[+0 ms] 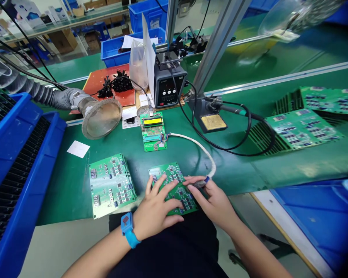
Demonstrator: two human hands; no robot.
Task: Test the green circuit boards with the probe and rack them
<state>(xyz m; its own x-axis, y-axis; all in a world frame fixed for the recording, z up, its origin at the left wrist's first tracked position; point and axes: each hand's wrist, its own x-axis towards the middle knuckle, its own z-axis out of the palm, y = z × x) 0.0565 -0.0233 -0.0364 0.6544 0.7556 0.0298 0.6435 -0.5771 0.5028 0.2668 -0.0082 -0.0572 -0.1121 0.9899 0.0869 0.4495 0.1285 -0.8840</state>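
A green circuit board (pixel 174 175) lies at the near edge of the green bench. My left hand (pixel 155 210) rests flat on it with fingers spread, a blue watch (pixel 129 229) on the wrist. My right hand (pixel 213 200) is at the board's right edge, its fingers pinched on a grey connector (pixel 201 182) at the end of a white braided cable (pixel 200 148). That cable runs back to a small green tester board with a yellow display (pixel 153 131). A second green circuit board (pixel 111 184) lies to the left, untouched.
A fume extractor hose with a funnel mouth (pixel 100 116) reaches in from the left. A soldering station (pixel 168 85) and iron stand (pixel 210 116) sit behind. Blue bins (pixel 14 154) holding boards stand at left, stacked green boards (pixel 301 127) at right, another blue bin (pixel 321 216) near right.
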